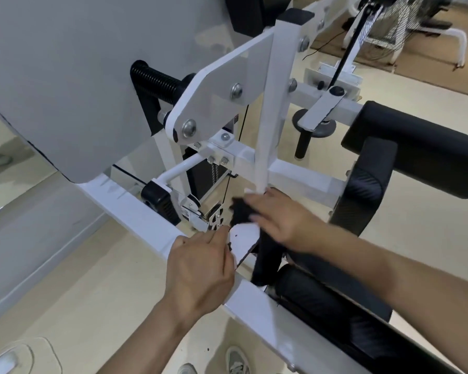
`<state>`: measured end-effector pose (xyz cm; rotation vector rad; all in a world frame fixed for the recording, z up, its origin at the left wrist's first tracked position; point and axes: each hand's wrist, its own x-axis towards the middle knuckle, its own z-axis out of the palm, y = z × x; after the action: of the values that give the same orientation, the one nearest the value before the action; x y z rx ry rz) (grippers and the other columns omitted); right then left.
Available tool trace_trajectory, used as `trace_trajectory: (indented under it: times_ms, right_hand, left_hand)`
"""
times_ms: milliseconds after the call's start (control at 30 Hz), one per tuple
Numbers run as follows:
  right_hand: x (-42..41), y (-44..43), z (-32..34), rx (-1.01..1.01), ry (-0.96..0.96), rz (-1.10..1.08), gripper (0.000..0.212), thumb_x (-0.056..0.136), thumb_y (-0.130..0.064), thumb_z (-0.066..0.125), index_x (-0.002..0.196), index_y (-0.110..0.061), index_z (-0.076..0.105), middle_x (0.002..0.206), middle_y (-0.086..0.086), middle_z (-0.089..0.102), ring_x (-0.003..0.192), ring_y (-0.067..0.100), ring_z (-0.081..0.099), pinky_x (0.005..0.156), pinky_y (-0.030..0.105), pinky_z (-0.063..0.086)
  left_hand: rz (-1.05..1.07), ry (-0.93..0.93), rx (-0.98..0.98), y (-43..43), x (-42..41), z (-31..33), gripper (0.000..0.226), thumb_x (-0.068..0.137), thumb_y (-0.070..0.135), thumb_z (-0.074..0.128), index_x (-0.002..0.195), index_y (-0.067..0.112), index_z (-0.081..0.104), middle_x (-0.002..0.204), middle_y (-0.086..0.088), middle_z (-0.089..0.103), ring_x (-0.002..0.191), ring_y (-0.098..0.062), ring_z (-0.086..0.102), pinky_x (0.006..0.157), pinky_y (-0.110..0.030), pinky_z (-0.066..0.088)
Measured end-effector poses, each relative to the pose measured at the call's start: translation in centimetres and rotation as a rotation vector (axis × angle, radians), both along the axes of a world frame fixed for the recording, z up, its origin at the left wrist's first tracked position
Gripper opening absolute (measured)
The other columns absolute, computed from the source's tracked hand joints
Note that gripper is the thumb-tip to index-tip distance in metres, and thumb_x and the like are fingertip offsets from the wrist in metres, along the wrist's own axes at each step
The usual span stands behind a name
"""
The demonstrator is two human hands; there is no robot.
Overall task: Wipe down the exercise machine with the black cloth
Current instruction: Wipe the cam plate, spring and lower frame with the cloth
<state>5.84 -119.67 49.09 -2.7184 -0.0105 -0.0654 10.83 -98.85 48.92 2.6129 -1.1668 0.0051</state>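
A white steel exercise machine (270, 109) with black pads fills the view. My right hand (284, 220) is closed on the black cloth (241, 211) and presses it against the foot of the white upright post, where the post meets the low frame. A strip of the cloth hangs down below the hand (265, 260). My left hand (200, 268) rests on the slanted white base beam (135, 211), fingers curled around a small white plate at the beam's edge. What the fingertips pinch is hidden.
A large grey shroud (79, 76) covers the upper left. Black padded rollers (416, 147) stand at the right, and a black seat pad (335, 306) lies below my right forearm. Cables and a pulley bracket (216, 217) sit close to the hands. My shoes (235, 360) show on the beige floor.
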Motion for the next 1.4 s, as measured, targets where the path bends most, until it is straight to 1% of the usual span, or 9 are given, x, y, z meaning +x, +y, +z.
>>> trace_trajectory:
  times_ms: [133,367,433,600,667,833,1033,1200,1400]
  right_hand:
    - [1.3,-4.0,-0.6,-0.052,0.139,-0.422,0.039,0.105,-0.022,0.033,0.138,-0.005,0.045,0.143,0.019,0.047,0.138,0.036,0.032,0.110,0.039,0.027]
    - [-0.3,4.8,1.4,0.135,0.026,0.206,0.051,0.089,0.003,0.045,0.134,-0.016,0.057,0.142,-0.010,0.051,0.135,-0.001,0.030,0.110,0.006,0.014]
    - [-0.4,3.6,1.2,0.164,0.019,0.231,0.046,0.092,-0.001,0.049,0.134,-0.018,0.059,0.143,-0.010,0.050,0.135,-0.001,0.034,0.114,0.013,0.021]
    - [-0.3,-1.9,0.7,0.166,-0.071,-0.352,0.037,0.099,-0.006,0.046,0.133,-0.019,0.058,0.128,0.002,0.063,0.121,0.025,0.055,0.095,0.021,0.035]
    - [-0.2,1.6,1.0,0.221,-0.054,-0.243,0.038,0.100,-0.010,0.044,0.134,-0.021,0.057,0.129,-0.001,0.062,0.122,0.020,0.054,0.101,0.024,0.038]
    - [-0.2,8.4,2.4,0.098,0.015,0.282,0.041,0.098,-0.011,0.041,0.137,-0.010,0.052,0.144,0.002,0.050,0.138,0.009,0.028,0.108,0.009,0.013]
    - [0.8,3.0,2.0,-0.034,0.133,-0.149,0.036,0.105,-0.022,0.034,0.137,-0.011,0.046,0.146,0.010,0.043,0.136,0.027,0.035,0.113,0.034,0.024]
    - [-0.8,8.1,1.8,0.045,0.089,0.207,0.047,0.092,-0.004,0.049,0.138,-0.015,0.047,0.152,-0.002,0.038,0.142,0.013,0.025,0.114,0.026,0.021]
    - [1.7,3.8,2.2,-0.031,0.113,-0.088,0.038,0.100,-0.011,0.043,0.138,-0.015,0.049,0.145,0.009,0.046,0.139,0.026,0.036,0.111,0.035,0.030]
  left_hand:
    - [0.011,0.035,-0.045,-0.1,-0.3,0.0,0.028,0.085,0.029,0.026,0.089,0.025,0.053,0.069,0.012,0.052,0.069,-0.018,0.052,0.062,-0.031,0.031]
    - [0.096,0.142,-0.430,-0.5,-0.3,-0.6,0.016,0.072,0.013,0.048,0.088,0.015,0.051,0.088,0.003,0.050,0.081,-0.018,0.043,0.068,-0.032,0.039]
    - [0.110,0.178,-0.488,-0.3,-0.4,-0.9,0.024,0.074,0.013,0.051,0.097,0.017,0.049,0.096,0.002,0.051,0.089,-0.017,0.045,0.078,-0.026,0.038]
    - [0.090,0.269,-0.402,0.7,-0.8,-1.1,0.047,0.094,0.034,0.033,0.135,0.022,0.052,0.136,0.009,0.046,0.129,-0.007,0.037,0.104,-0.020,0.034]
    - [0.127,0.372,-0.490,1.3,-1.0,-0.9,0.044,0.096,0.028,0.037,0.139,0.022,0.048,0.141,0.010,0.041,0.133,-0.004,0.034,0.107,-0.017,0.031]
    - [0.221,0.498,-0.605,3.5,-0.3,-0.6,0.037,0.091,0.007,0.051,0.123,0.022,0.062,0.114,0.011,0.062,0.101,0.005,0.054,0.089,-0.008,0.037]
    - [0.185,0.519,-0.544,4.0,-1.2,-0.3,0.039,0.089,0.025,0.066,0.125,0.034,0.056,0.118,0.020,0.052,0.107,0.006,0.049,0.091,-0.010,0.035]
    - [0.216,0.550,-0.565,3.7,-1.2,0.1,0.072,0.074,0.028,0.079,0.135,0.041,0.044,0.116,0.025,0.052,0.108,0.007,0.050,0.087,-0.004,0.036]
    - [0.309,0.704,-0.650,2.7,1.3,0.7,0.021,0.086,0.029,0.071,0.105,0.038,0.066,0.102,0.013,0.064,0.098,-0.007,0.058,0.091,-0.026,0.048]
